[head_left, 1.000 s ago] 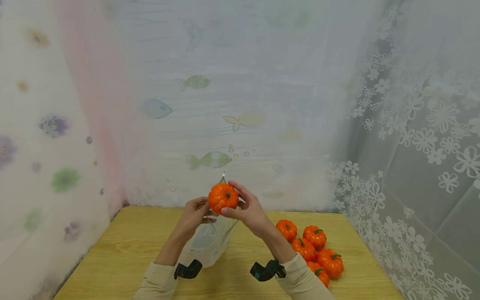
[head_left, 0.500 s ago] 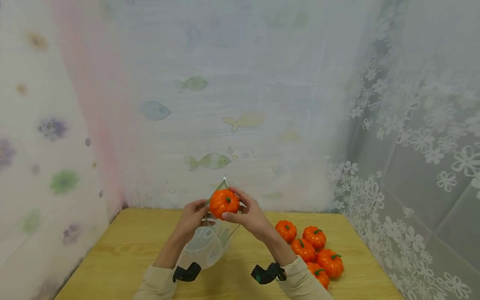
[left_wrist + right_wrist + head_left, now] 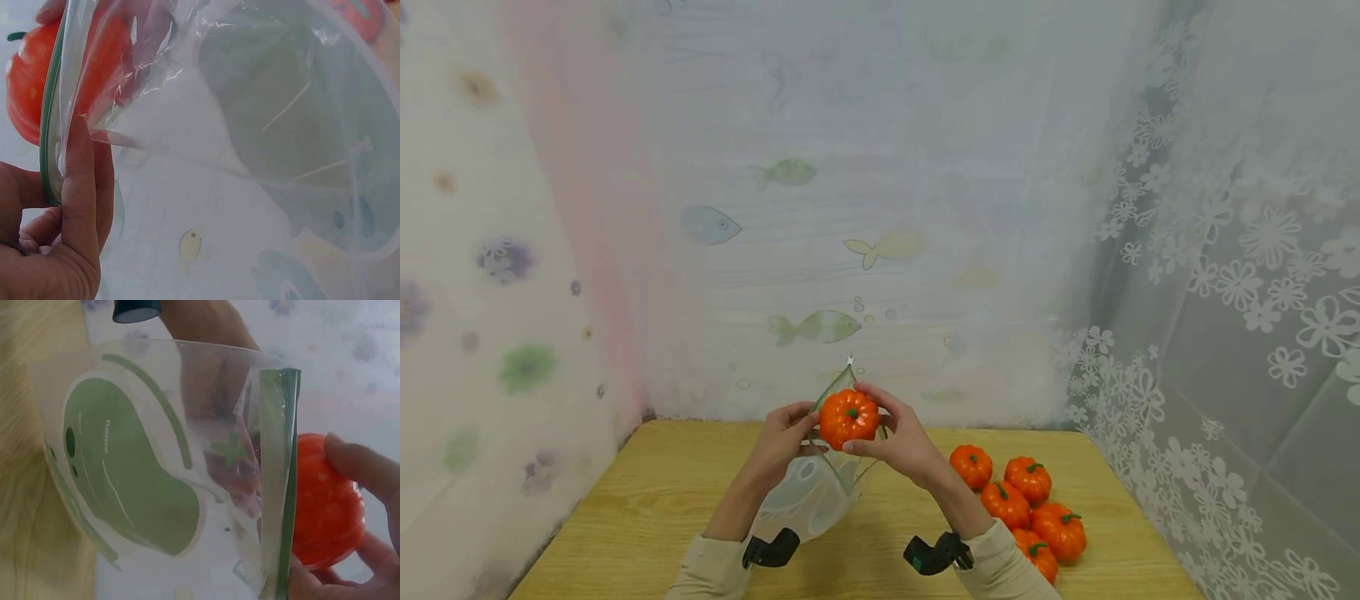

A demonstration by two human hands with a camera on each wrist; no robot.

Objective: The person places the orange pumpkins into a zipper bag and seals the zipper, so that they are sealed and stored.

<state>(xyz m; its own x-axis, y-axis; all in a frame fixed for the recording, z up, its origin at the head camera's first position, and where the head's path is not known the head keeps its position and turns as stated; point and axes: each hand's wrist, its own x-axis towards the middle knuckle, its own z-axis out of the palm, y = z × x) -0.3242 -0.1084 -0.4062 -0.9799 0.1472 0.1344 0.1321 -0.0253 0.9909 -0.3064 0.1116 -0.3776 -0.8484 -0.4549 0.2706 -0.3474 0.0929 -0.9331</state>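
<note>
Gripping a pumpkin [image 3: 848, 419], the right hand [image 3: 901, 437] shows in the head view with its thumb on the near face and the other fingers bent round the right and far sides, the stem facing near. The pumpkin is raised above the table [image 3: 647, 492], at the mouth of a clear bag [image 3: 805, 496]; from here I cannot tell how far in it sits. To its left, the left hand [image 3: 782, 437] pinches the bag's edge, fingertips just beside the pumpkin. The bag slopes down toward the near side; whether its bottom touches the table is unclear. Five more pumpkins [image 3: 1005, 504] sit clustered on the right of the table. Pale cloth [image 3: 925, 208] with printed fish hangs at the far side, and black cameras [image 3: 771, 548] sit on both wrists by pale sleeves [image 3: 707, 571]. In the left wrist view, the left thumb and fingers pinch the bag's green rim [image 3: 45, 131], two longer fingers lying close together along the film; part of the pumpkin shows clear of the rim, part through plastic. In the right wrist view, a green patch [image 3: 131, 469] reading "name" marks the bag's side, the left hand shows dimly through it, and the right fingers are parted around the pumpkin right at the rim, the hidden ones impossible to judge
</note>
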